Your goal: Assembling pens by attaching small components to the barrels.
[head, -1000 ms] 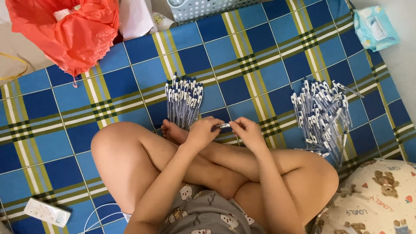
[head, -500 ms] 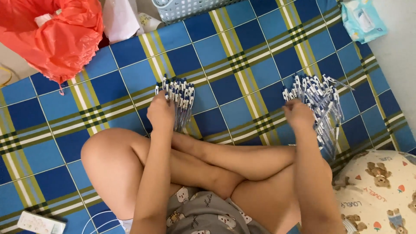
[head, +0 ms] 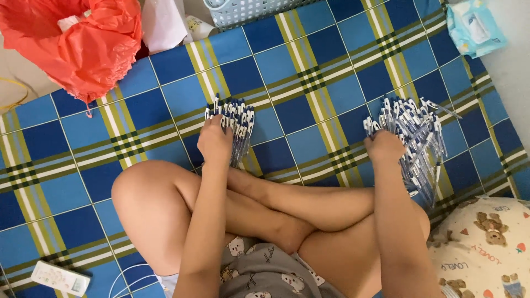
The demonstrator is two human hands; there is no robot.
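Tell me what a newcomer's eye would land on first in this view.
First the blue plaid mat that fills the floor, with two heaps of pens on it: a neat small pile under the left hand and a larger, looser pile by the right hand. Next the crumpled red plastic bag at the upper left corner. The person's crossed bare legs fill the lower middle.

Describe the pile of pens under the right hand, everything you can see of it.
The larger pile of pens is a loose heap of many slim blue-and-white pens, plastic by the look, with white clips. Most point roughly the same way, but several lie crossed or stray at the far edge. It rests on the blue checked mat, beside the person's knee. The right hand lies on its near left side.
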